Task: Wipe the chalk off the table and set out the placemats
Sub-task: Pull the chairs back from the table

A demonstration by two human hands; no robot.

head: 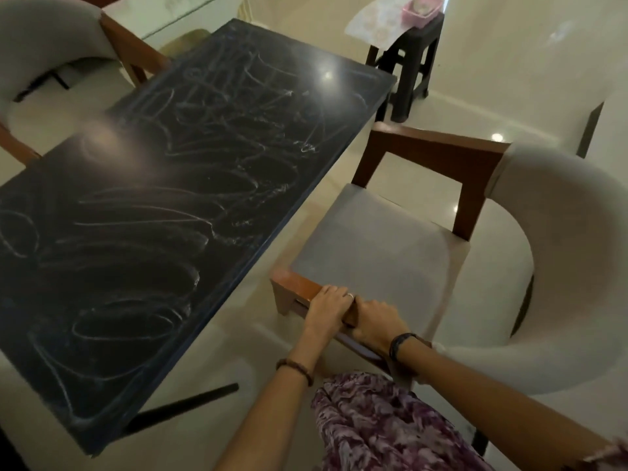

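The dark counter fills the left and centre of the frame, its whole top covered in looping white chalk scribbles. Just right of it stands a grey-cushioned chair with a wooden frame, and at the upper right a dark stool carries a pale patterned sheet. Lower centre, both hands grip the chair's near wooden rail side by side, left hand and right hand, fingers curled over it.
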